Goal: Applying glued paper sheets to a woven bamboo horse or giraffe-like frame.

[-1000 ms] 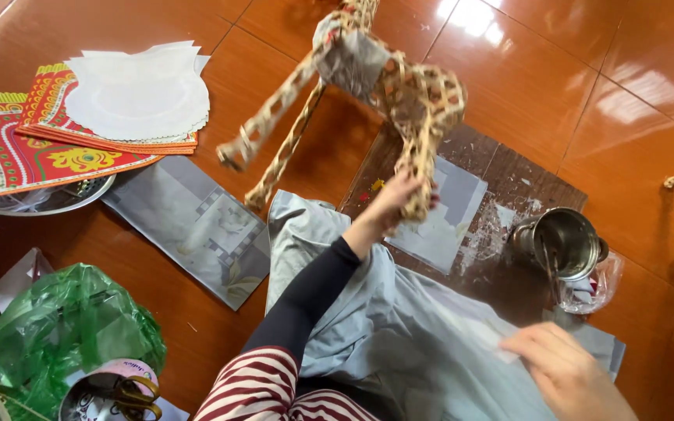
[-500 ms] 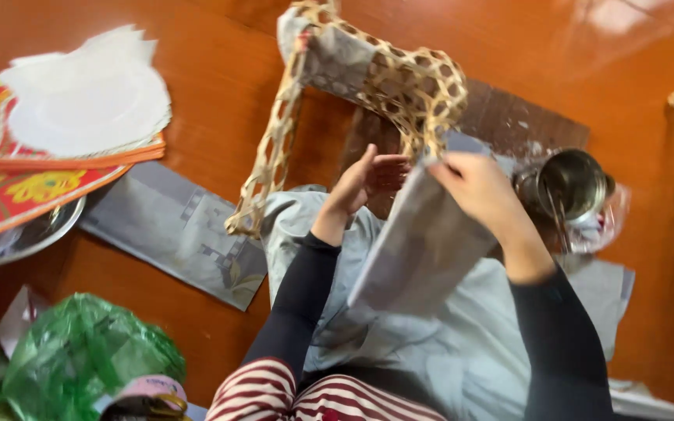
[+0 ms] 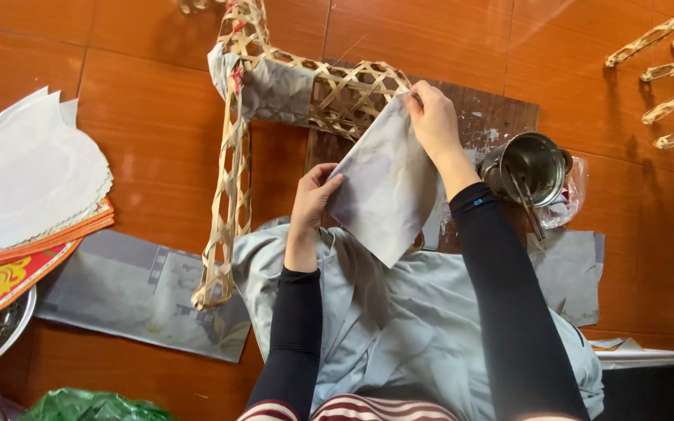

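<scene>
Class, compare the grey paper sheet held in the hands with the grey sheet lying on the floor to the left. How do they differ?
The held sheet is raised and tilted, pinched by the left hand and right hand; the floor sheet lies flat, untouched. The held sheet looks smaller and plain; the floor sheet looks longer, with faint printed pictures. Both are thin grey paper.

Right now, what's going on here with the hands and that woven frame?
A person seated on the floor holds a grey sheet of paper up against a woven bamboo frame. The right hand pinches the sheet's top corner at the lattice; the left hand supports its lower left edge. A metal pot with a tool in it stands to the right, and stacked paper lies to the left.
</scene>
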